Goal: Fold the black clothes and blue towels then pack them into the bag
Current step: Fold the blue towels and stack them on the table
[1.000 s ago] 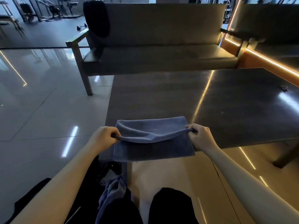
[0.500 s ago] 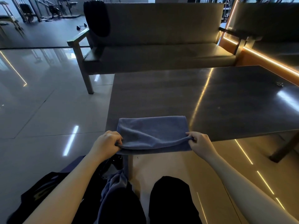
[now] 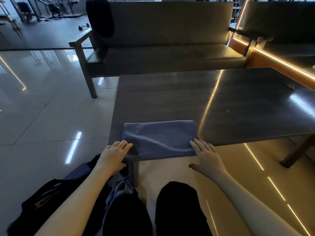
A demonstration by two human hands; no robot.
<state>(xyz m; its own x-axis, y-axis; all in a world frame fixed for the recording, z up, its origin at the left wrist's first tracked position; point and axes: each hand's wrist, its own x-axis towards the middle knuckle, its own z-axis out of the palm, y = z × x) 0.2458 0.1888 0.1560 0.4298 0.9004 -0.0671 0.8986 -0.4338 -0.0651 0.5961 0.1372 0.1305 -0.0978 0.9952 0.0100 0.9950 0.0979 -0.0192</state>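
A folded blue towel (image 3: 159, 139) lies flat at the near left corner of the dark table (image 3: 221, 106), its front edge hanging slightly over the table edge. My left hand (image 3: 115, 155) grips the towel's near left corner, fingers on top and thumb underneath. My right hand (image 3: 207, 155) rests open with fingers spread, fingertips touching the towel's near right corner. A second blue towel (image 3: 119, 189) is draped over my left knee. A dark bag (image 3: 51, 198) with a yellow mark sits on the floor at lower left. A black garment (image 3: 100, 17) hangs over the sofa's back.
A dark sofa (image 3: 162, 53) stands behind the table. A small metallic object (image 3: 290, 86) lies at the table's far right. Glossy tiled floor (image 3: 42, 108) spreads to the left. My legs in black trousers (image 3: 177, 206) fill the bottom.
Both hands laid the pinched fold down toward the near edge, so the towel now lies flat. My right hand has let go and opened. The view dipped slightly.
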